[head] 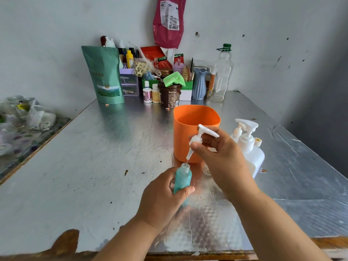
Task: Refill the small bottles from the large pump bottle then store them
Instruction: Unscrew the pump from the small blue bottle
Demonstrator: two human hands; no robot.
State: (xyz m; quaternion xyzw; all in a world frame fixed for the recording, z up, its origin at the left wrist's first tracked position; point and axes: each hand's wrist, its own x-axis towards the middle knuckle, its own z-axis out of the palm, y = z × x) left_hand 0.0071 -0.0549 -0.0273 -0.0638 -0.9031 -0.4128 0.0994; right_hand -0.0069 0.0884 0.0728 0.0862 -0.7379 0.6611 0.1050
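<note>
My left hand grips a small teal bottle standing on the foil-covered table; its neck is uncapped. My right hand pinches a small white pump head just above that neck, its thin tube pointing down at the opening. The large white pump bottle stands to the right, behind my right hand, with a second small white pump bottle beside it. An orange container stands directly behind the teal bottle.
Along the back wall stand a green pouch, small white bottles, a brown tub, a blue vase and a clear plastic bottle. A small yellow-capped item is by the large bottle. Plastic bags lie off the left edge.
</note>
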